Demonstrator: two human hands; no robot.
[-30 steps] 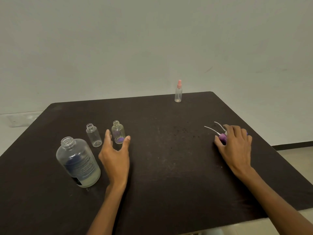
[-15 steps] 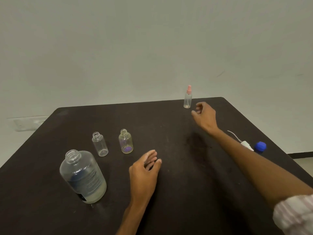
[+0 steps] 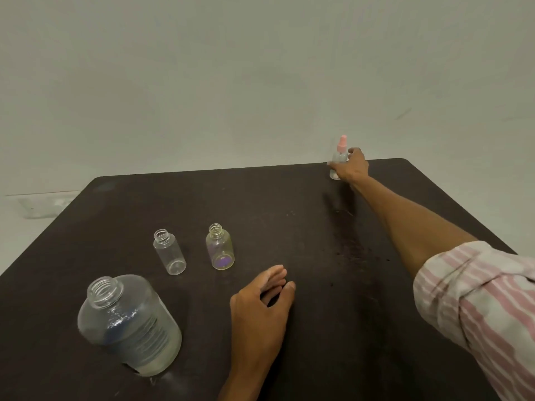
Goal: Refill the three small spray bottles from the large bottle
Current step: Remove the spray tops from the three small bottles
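A large clear bottle [image 3: 130, 322] stands uncapped at the near left of the dark table [image 3: 289, 198]. Behind it stand two small uncapped bottles, a clear one [image 3: 169, 252] and a rounder one with a purple tint [image 3: 219, 248]. At the far edge, my right hand [image 3: 351, 166] grips a third small bottle with a pink spray top [image 3: 339, 157], which stands upright. My left hand [image 3: 262, 308] rests flat on the table, fingers relaxed, to the right of the large bottle and holding nothing.
A plain pale wall rises behind the table. My right arm with its rolled pink-striped sleeve [image 3: 477, 308] stretches across the right side of the table. A pale object [image 3: 43, 204] lies on the floor beyond the table's left corner.
My right hand has reached farther back and closed round the pink-topped bottle. The view has shifted, so the blue cap and white sprayer at the right are out of view. My left hand stays put.
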